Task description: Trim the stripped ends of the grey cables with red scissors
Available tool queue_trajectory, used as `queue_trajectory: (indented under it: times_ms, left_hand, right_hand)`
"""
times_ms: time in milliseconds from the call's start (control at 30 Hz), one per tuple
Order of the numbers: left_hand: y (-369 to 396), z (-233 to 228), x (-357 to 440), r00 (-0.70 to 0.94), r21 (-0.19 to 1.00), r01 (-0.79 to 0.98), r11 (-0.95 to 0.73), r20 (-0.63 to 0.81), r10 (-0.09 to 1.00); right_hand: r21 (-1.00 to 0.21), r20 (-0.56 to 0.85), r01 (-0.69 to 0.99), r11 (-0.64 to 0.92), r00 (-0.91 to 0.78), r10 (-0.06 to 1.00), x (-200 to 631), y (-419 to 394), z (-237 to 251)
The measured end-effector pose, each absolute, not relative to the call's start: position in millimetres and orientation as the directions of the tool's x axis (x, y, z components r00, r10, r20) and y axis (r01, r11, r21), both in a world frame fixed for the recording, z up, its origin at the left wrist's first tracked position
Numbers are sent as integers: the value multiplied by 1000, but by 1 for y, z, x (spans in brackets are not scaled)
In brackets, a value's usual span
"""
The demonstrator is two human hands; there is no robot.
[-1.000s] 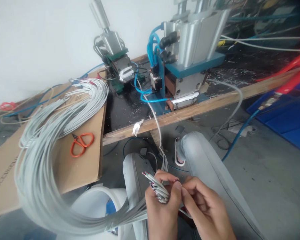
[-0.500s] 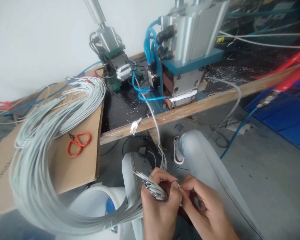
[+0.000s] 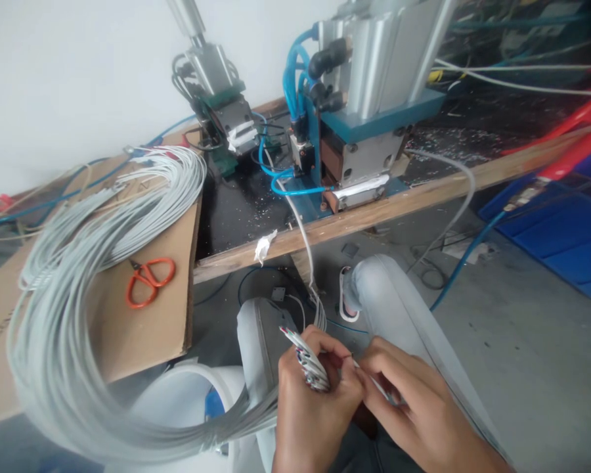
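Note:
My left hand [image 3: 315, 394] is closed around the end of a bundle of thin grey cables [image 3: 311, 364]; their cut tips, with small coloured wire ends, stick up out of the fist. The rest of the bundle [image 3: 142, 433] loops left over a white bucket and up onto the cardboard. My right hand [image 3: 408, 394] pinches one pale cable end between thumb and fingers, right against the left thumb and fingertip. Fingers partly hide that end. Both hands are above my lap, between the knees.
Orange-handled scissors [image 3: 150, 282] lie on the cardboard [image 3: 172, 315] at left. A pneumatic machine [image 3: 364, 157] stands at the wood-edged bench [image 3: 256, 253], a second one [image 3: 226, 112] behind. A white bucket [image 3: 226, 381] is below left. A red-handled air gun [image 3: 566, 157] hangs at right, near a blue crate [image 3: 561, 230].
The cable tips in my left fist now stand more upright and slightly further right. Both hands stay together, with the right still pinching the single end. The view has shifted slightly.

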State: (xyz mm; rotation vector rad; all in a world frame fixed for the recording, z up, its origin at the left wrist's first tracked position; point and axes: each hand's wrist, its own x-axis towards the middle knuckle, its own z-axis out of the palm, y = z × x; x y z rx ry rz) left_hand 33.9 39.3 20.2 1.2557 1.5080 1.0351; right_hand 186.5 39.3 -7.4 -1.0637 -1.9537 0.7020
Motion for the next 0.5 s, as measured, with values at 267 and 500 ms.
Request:
queue_trajectory:
  times_ms: [267, 500]
  left_hand:
    - [31, 11, 38, -152, 991, 85, 102, -89, 984]
    - [20, -6, 45, -185, 989, -74, 126, -138, 973]
  right_hand:
    - [-886, 286, 316, 339, -204, 936, 176, 34, -6]
    - [-891, 300, 305, 338, -165, 940, 172, 30, -6]
